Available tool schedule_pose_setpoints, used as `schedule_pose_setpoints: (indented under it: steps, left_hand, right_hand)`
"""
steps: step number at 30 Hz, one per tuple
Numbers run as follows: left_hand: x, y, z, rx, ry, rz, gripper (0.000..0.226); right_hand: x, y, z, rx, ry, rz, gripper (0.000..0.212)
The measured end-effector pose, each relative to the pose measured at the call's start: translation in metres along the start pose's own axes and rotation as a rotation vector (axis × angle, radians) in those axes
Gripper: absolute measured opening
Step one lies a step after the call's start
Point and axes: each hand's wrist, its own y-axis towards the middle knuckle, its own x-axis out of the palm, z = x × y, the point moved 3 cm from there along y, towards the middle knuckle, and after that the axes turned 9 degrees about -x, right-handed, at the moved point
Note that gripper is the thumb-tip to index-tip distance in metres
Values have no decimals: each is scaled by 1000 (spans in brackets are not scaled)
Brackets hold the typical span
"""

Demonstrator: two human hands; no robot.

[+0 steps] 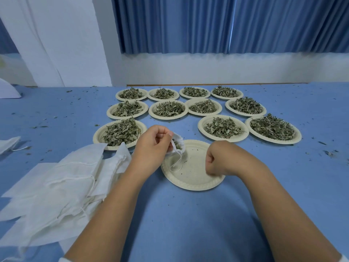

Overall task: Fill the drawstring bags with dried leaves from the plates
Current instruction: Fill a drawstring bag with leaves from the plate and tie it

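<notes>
My left hand (153, 146) grips a small white drawstring bag (178, 143) by its mouth, above the left rim of a cream plate (196, 178) that holds only a few crumbs. Dried leaves show inside the bag's opening, and its white string (177, 163) loops down onto the plate. My right hand (219, 157) hovers over the right side of the same plate with its fingers curled into a fist; I cannot see anything in it. Several cream plates heaped with dried green leaves (120, 132) stand in rows beyond.
A pile of flat white drawstring bags (62, 188) lies at the left on the blue table. Another white bag (8, 144) lies at the far left edge. Leaf crumbs are scattered over the table. A white wall and blue curtains stand behind.
</notes>
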Motion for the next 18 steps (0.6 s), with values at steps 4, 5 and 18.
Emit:
schedule_pose_setpoints:
  steps: [4,5,18]
  left_hand:
    - [0,-2,2,-9,-17,-4,11]
    - [1,-2,2,-9,-17,-5,11]
    - [0,-2,3,30,12,-10,11]
  right_hand:
    - [0,6,-5,-32,-5,122,13]
    - [-3,8,-5,-64,79,222,13]
    - [4,23,-19,-234,884,614,9]
